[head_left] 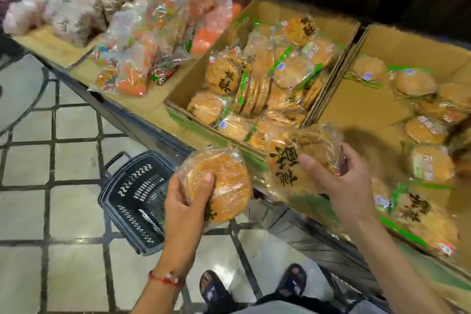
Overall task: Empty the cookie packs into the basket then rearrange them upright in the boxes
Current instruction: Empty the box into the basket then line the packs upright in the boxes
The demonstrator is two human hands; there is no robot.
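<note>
1. At the front edge of a shop display shelf, a person is standing over cardboard boxes of cookies. The camera is looking down along both forearms.
2. The left hand (186,196) is gripping a round cookie pack (224,181). Its thumb is pressing across the clear wrapper and its fingers are curling behind. This pack is hanging out past the shelf's front edge, above the tiled floor and just beside a dark plastic basket (142,186) standing there.
3. The right hand (331,176) is pinching a second cookie pack (288,158), with the thumb on the printed face and the fingers hidden underneath. This pack is hovering over the front edge, near where the middle box (267,10) is meeting the right box (356,109).
4. The middle box is holding many packs, some lying flat and a few standing on edge. The right box is holding fewer, lying scattered around bare cardboard.
5. Each pack is looking light, but the cookies inside are likely brittle and the film slippery. Taking hold across the flat faces, thumb opposite fingers and without squeezing, is probably safest. Pulling on the crimped wrapper ends is risking a tear.
6. Bags of other snacks (153,46) are crowding the boxes toward the shelf's left end.
</note>
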